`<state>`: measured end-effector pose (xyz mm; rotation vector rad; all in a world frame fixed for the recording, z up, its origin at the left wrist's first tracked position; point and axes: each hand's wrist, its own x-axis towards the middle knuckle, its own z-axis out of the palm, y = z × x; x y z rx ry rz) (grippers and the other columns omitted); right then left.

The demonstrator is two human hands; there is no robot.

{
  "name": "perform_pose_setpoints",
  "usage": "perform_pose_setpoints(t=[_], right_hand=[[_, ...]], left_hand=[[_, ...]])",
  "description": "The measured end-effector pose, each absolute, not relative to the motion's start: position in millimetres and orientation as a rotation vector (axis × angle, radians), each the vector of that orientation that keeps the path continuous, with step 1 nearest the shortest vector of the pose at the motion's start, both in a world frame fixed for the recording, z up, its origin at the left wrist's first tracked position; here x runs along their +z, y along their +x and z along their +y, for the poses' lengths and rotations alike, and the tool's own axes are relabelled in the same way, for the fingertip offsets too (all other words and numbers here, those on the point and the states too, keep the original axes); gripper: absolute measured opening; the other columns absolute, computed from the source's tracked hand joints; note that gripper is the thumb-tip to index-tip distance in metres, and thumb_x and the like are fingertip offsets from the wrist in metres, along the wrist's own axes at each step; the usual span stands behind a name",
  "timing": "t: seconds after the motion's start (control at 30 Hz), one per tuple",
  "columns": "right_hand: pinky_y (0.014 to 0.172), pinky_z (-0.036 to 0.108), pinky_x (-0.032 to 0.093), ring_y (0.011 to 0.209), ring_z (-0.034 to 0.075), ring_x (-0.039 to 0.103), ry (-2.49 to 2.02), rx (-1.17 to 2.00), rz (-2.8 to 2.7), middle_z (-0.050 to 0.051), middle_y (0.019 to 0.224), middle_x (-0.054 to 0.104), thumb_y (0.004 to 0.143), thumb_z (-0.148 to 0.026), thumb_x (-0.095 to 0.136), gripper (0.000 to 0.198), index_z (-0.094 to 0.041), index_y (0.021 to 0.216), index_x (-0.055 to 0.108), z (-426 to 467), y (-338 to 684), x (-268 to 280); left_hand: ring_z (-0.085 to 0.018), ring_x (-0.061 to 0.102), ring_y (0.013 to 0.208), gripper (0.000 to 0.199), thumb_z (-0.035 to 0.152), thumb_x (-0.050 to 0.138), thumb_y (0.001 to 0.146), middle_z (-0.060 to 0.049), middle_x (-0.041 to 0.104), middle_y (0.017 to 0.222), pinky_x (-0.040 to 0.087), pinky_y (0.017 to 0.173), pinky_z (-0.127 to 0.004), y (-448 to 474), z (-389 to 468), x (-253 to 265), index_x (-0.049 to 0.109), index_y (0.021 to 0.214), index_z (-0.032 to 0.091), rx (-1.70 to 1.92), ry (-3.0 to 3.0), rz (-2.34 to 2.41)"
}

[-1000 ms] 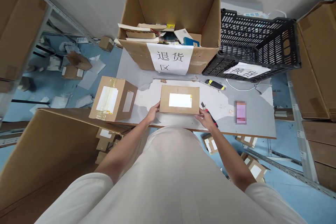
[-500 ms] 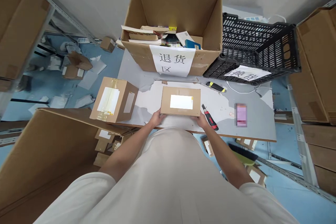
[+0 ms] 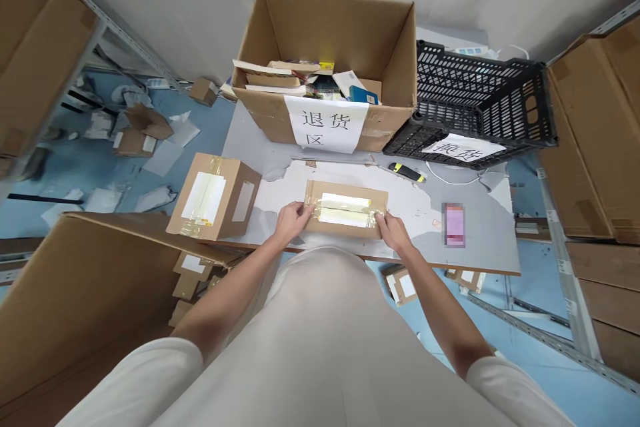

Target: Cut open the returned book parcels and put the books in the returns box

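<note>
A small cardboard box [image 3: 346, 210] lies at the front of the grey table [image 3: 480, 247]. Its upward face carries a white label with shiny clear tape running across it. My left hand [image 3: 291, 221] grips the box's left end, thumb on the top face. At the opposite end my right hand [image 3: 394, 229] holds it the same way. Behind it to the right rests a black and yellow utility knife [image 3: 407, 173]. The red and black utility knife seen earlier is out of sight now.
A large carton [image 3: 273, 121] of books with a paper sign stands behind, beside a black plastic crate [image 3: 475, 110]. To the left sits a taped cardboard box [image 3: 240, 177]. A blurred pink item [image 3: 455, 225] lies at right. A big open carton [image 3: 100, 267] stands lower left.
The small box has been turned over: a plain face with an untaped label was up, now a taped, labelled face is. Both hands have shifted grip onto its ends.
</note>
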<state>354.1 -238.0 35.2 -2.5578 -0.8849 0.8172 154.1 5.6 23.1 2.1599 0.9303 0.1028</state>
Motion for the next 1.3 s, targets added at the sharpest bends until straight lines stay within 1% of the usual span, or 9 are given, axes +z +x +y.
perform_pose_setpoints(t=[0.13, 0.23, 0.37, 0.47, 0.53, 0.63, 0.8, 1.1, 1.3], right_hand=[[0.077, 0.034, 0.044, 0.087, 0.028, 0.064, -2.577, 0.841, -0.829, 0.015, 0.083, 0.068, 0.094, -0.056, 0.025, 0.053, -0.019, 0.082, 0.061, -228.2, 358.4, 26.4], [0.078, 0.037, 0.046, 0.087, 0.028, 0.063, -2.443, 0.855, -0.764, 0.013, 0.083, 0.069, 0.092, -0.061, 0.027, 0.055, -0.020, 0.082, 0.063, -232.7, 361.3, 13.4], [0.081, 0.039, 0.052, 0.087, 0.023, 0.065, -2.052, 0.940, -0.552, 0.011, 0.101, 0.069, 0.092, -0.058, 0.023, 0.058, -0.020, 0.109, 0.064, -253.9, 359.4, -8.6], [0.090, 0.041, 0.051, 0.101, 0.021, 0.064, -1.955, 0.933, -0.537, 0.010, 0.125, 0.060, 0.088, -0.046, 0.043, 0.052, -0.025, 0.135, 0.048, -269.2, 352.6, -22.4], [0.098, 0.042, 0.047, 0.115, 0.023, 0.058, -1.964, 0.942, -0.618, 0.008, 0.134, 0.054, 0.078, -0.037, 0.060, 0.064, -0.029, 0.139, 0.044, -274.1, 347.1, -26.8], [0.104, 0.043, 0.041, 0.125, 0.026, 0.051, -1.992, 0.962, -0.732, 0.008, 0.135, 0.055, 0.071, -0.027, 0.069, 0.070, -0.027, 0.137, 0.046, -272.2, 339.7, -27.7], [0.094, 0.044, 0.048, 0.112, 0.029, 0.059, -2.087, 0.984, -0.765, 0.012, 0.121, 0.065, 0.078, -0.025, 0.061, 0.054, -0.021, 0.131, 0.052, -262.5, 333.3, -26.6], [0.084, 0.036, 0.050, 0.097, 0.024, 0.063, -2.122, 0.973, -0.892, 0.009, 0.102, 0.069, 0.089, -0.040, 0.048, 0.032, -0.019, 0.108, 0.062, -262.7, 352.3, -6.4], [0.075, 0.035, 0.046, 0.086, 0.026, 0.063, -2.413, 0.848, -0.903, 0.011, 0.089, 0.069, 0.097, -0.049, 0.022, 0.052, -0.019, 0.091, 0.064, -237.6, 367.2, 8.6]], left_hand=[[-0.013, 0.043, 0.055, 0.050, 0.059, 0.045, 0.084, 0.001, 0.046, 0.052, 0.032, 0.055, -0.025, 162.7, 8.3, 18.1, 0.049, 0.053, 0.019, 0.067, 2.110, 1.040], [-0.015, 0.052, 0.065, 0.049, 0.058, 0.044, 0.084, -0.002, 0.058, 0.062, 0.039, 0.062, -0.027, 161.5, 11.7, 9.7, 0.059, 0.062, 0.018, 0.082, 2.042, 1.022], [-0.022, 0.062, 0.091, 0.051, 0.053, 0.037, 0.086, -0.011, 0.069, 0.099, 0.049, 0.078, -0.033, 143.6, 13.6, -9.5, 0.068, 0.095, 0.014, 0.134, 1.734, 0.978], [-0.025, 0.061, 0.107, 0.054, 0.047, 0.049, 0.078, -0.013, 0.065, 0.119, 0.050, 0.090, -0.038, 121.3, 12.2, -29.4, 0.061, 0.119, 0.013, 0.150, 1.532, 0.852], [-0.026, 0.057, 0.115, 0.058, 0.042, 0.059, 0.072, -0.012, 0.064, 0.123, 0.044, 0.100, -0.041, 108.8, 10.2, -40.3, 0.060, 0.122, 0.015, 0.104, 1.587, 0.710], [-0.028, 0.057, 0.116, 0.049, 0.042, 0.061, 0.074, -0.011, 0.067, 0.117, 0.043, 0.103, -0.041, 101.5, 5.6, -48.0, 0.064, 0.115, 0.015, 0.021, 1.744, 0.615], [-0.029, 0.064, 0.097, 0.042, 0.050, 0.051, 0.081, -0.010, 0.072, 0.094, 0.051, 0.086, -0.039, 111.2, -1.7, -45.3, 0.068, 0.093, 0.014, -0.025, 1.833, 0.725], [-0.021, 0.062, 0.077, 0.041, 0.051, 0.047, 0.085, -0.008, 0.070, 0.083, 0.048, 0.073, -0.030, 119.7, 5.6, -11.6, 0.068, 0.084, 0.016, -0.018, 2.064, 0.725], [-0.017, 0.057, 0.071, 0.050, 0.052, 0.035, 0.089, -0.005, 0.065, 0.071, 0.041, 0.068, -0.027, 161.1, 19.7, -2.5, 0.065, 0.072, 0.016, 0.039, 2.148, 0.895]])
